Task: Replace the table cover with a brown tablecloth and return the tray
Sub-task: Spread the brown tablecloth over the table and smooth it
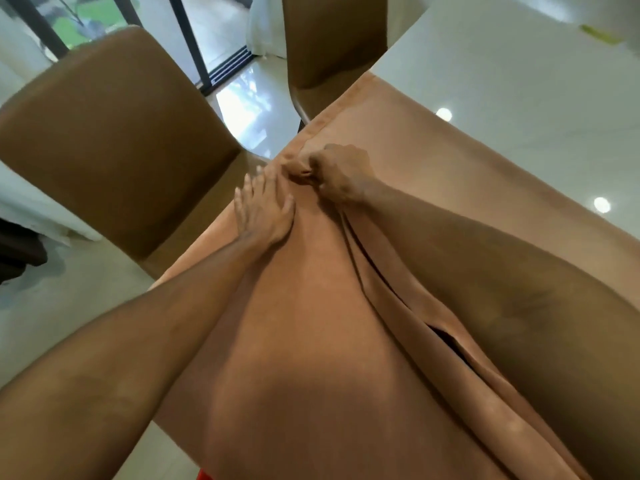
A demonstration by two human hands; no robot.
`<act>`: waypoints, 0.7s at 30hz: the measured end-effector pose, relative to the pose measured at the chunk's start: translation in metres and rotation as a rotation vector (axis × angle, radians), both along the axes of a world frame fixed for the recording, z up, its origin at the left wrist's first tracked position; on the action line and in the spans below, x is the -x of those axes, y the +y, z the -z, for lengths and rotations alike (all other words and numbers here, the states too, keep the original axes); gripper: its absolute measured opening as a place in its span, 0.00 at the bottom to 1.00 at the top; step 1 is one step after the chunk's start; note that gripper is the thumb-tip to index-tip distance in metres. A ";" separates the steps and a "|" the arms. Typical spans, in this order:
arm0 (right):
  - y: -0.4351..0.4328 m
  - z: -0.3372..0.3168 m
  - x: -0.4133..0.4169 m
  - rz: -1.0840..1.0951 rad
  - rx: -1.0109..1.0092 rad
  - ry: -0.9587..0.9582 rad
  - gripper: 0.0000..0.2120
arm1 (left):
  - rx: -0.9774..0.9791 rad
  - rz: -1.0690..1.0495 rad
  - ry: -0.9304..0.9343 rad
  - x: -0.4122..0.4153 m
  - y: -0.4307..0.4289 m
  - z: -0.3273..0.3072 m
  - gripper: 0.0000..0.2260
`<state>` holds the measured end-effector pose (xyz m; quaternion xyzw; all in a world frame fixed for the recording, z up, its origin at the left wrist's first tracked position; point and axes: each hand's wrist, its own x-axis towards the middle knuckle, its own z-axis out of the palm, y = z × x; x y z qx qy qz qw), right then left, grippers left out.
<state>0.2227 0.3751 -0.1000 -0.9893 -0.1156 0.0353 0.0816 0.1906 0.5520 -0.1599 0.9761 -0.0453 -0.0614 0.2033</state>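
Hands meet near the far edge of the brown tablecloth (304, 306): the left hand (265, 209) lies flat on the fabric, fingers spread and pointing away, pressing the cloth down, while the right hand (337, 173) is closed in a fist around a bunched pinch of the cloth beside the hem. From that pinch a long raised fold runs back toward the camera along the right forearm, with dark gaps under it. The cloth covers the near part of the white tabletop (519, 98), whose bare glossy surface shows on the right. Two brown upholstered chairs stand beyond the edge, one (114, 133) on the left, another (332, 39) farther back, over a shiny pale floor (256, 109).
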 end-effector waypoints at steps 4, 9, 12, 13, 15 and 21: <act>-0.081 -0.039 -0.028 0.439 -0.079 -0.173 0.13 | -0.123 0.061 0.055 -0.002 0.001 0.013 0.30; -0.137 -0.050 -0.014 0.783 -0.385 -0.425 0.15 | -0.142 0.023 0.027 0.000 -0.004 0.014 0.31; -0.123 -0.019 0.013 0.397 -0.266 -0.198 0.25 | -0.152 0.003 -0.035 0.004 -0.013 0.014 0.31; -0.117 -0.006 0.017 0.302 -0.140 -0.106 0.30 | -0.152 0.003 -0.068 0.005 -0.016 0.013 0.31; -0.105 0.016 0.027 0.248 0.020 0.045 0.34 | -0.118 0.055 -0.088 0.005 -0.029 0.009 0.30; -0.086 0.034 0.032 0.244 0.004 -0.019 0.22 | 0.019 0.207 -0.054 -0.019 -0.086 0.005 0.32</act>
